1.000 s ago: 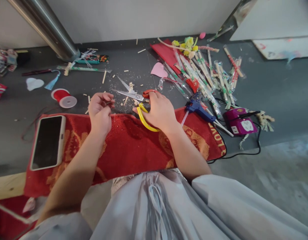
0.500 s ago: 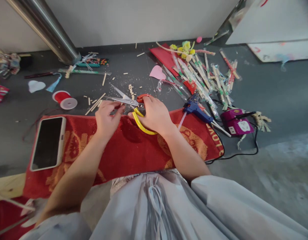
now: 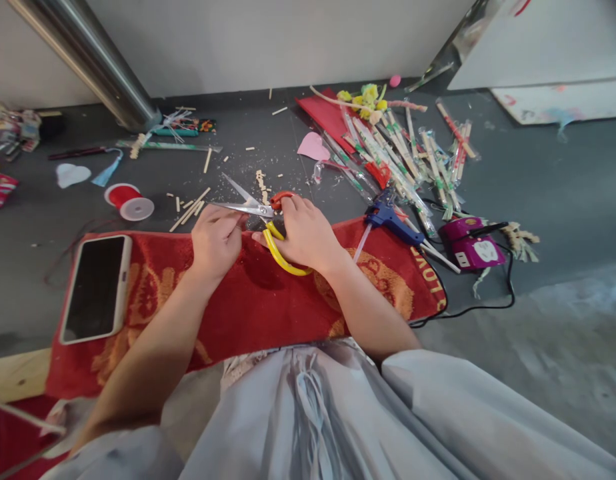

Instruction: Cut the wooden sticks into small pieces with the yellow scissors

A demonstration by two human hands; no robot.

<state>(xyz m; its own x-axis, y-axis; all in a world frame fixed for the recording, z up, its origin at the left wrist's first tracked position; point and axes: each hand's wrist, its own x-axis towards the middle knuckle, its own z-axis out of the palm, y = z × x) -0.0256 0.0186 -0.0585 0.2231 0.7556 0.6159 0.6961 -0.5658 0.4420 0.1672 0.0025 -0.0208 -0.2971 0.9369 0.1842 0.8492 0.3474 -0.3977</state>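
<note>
My right hand (image 3: 308,233) grips a pair of scissors (image 3: 261,209) with one red and one yellow handle, their blades spread and pointing left. The fingers of my left hand (image 3: 215,243) are pinched together just below the lower blade; whatever they hold is too hidden to name. Beyond the scissors, a small cluster of cut wooden bits (image 3: 261,185) lies on the dark table. Several thin wooden sticks (image 3: 191,213) rest left of the blades, close to my left hand. Both hands are over the far edge of a red towel (image 3: 248,300).
A phone (image 3: 95,287) lies on the towel's left side. Behind it stands a red thread spool (image 3: 129,201). To the right are a blue glue gun (image 3: 393,223), wrapped sticks (image 3: 388,153), a pink paper heart (image 3: 313,147) and a purple box (image 3: 471,243) with a black cable.
My left fingers have closed more tightly and turned slightly under the lower blade. The scissors have shifted slightly and their blades remain apart.
</note>
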